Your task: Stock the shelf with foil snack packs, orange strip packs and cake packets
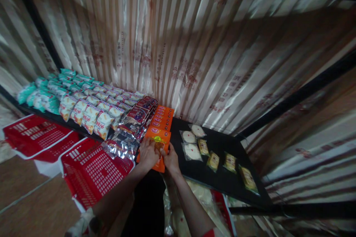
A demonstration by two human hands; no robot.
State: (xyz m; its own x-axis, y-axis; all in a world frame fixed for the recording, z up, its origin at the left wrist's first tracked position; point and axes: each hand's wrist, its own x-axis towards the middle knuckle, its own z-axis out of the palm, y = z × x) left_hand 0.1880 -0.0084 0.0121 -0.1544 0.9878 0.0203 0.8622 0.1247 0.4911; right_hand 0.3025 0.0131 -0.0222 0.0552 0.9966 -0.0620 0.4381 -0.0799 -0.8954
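The left hand (148,154) lies with its fingers curled over a flat, glossy orange packet (159,144), and the right hand (171,159) pinches the packet's right edge. Both are closed on it at the front lip of the matte black shelf (222,183). More orange packets (164,118) run in a row behind it. Just to the left lie crinkled silver foil packs (124,145); to the right are clear pouches holding round white cakes (190,144). Below stand red plastic baskets (94,172) with lattice walls. Behind the shelf hangs a shiny striped curtain (194,55).
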